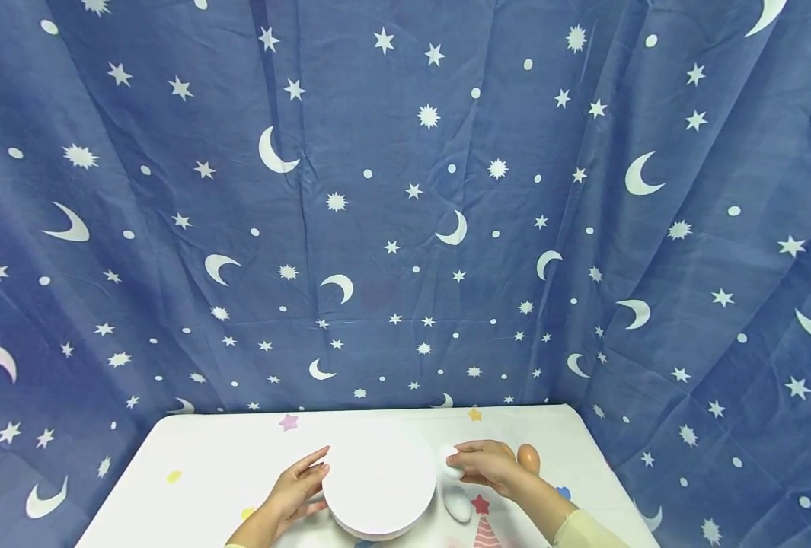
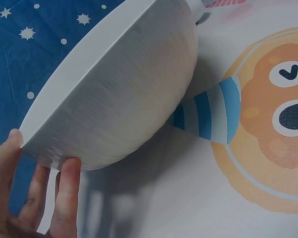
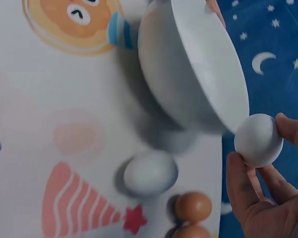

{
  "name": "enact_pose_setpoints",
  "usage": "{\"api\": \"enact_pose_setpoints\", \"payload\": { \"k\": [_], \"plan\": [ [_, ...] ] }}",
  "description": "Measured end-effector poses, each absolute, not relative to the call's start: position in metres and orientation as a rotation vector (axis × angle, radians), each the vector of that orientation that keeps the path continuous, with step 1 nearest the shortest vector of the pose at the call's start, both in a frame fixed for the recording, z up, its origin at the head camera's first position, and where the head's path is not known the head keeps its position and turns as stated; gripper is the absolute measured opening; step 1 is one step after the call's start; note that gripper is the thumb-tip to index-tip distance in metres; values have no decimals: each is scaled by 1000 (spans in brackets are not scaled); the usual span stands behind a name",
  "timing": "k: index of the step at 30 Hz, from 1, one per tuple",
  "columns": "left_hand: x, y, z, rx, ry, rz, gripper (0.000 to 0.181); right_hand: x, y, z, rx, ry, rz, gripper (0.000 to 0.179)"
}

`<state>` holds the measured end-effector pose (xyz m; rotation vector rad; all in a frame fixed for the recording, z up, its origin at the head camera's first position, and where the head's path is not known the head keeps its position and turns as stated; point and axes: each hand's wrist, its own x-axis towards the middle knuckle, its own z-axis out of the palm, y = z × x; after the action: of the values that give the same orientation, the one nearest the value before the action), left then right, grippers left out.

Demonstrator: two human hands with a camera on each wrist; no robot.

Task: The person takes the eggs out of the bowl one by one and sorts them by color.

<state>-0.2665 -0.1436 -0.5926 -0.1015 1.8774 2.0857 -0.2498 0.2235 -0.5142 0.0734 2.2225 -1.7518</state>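
Observation:
A large white bowl (image 1: 380,481) stands on the table in front of the person. At its left side the left hand (image 1: 292,491) touches it with spread fingers. In the left wrist view, one fingertip (image 2: 14,136) meets the rim and other fingers lie against the outer wall of the bowl (image 2: 114,94). Thumb and fingers of the right hand (image 3: 273,198) pinch a white egg (image 3: 259,140), which overlaps the bowl's rim in the right wrist view. On the table near the bowl lies another white egg (image 3: 151,173). The inside of the bowl looks plain white from the head view.
Two brown eggs, one nearer (image 3: 193,206) and one partly cut off (image 3: 191,231), lie beyond the white egg. The white tablecloth (image 1: 220,449) carries printed stars, a bear and a striped cone. Blue curtains (image 1: 378,228) with moons and stars hang behind and beside the table.

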Motion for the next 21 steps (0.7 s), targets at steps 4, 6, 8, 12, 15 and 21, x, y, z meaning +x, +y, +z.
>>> {"api": "enact_pose_setpoints", "payload": {
  "k": [4,6,8,12,15,21],
  "plan": [
    [-267,-144,-593,-104,1878,2088,61,-249,242,-523,86,2257,-1768,44],
    [-267,-143,-593,-111,1878,2086,61,-246,251,-527,115,2272,-1770,44],
    [-267,-143,-593,-116,1879,2087,61,-244,258,-530,159,2293,-1760,48],
    [-267,-143,-593,-124,1877,2091,60,-240,269,-539,213,2333,-1720,57],
    [-267,-142,-593,-128,1883,2090,60,-238,274,-547,224,2360,-1692,53],
    [-267,-143,-593,-127,1895,2073,60,-234,280,-566,234,2351,-1686,48]
  ]
}}
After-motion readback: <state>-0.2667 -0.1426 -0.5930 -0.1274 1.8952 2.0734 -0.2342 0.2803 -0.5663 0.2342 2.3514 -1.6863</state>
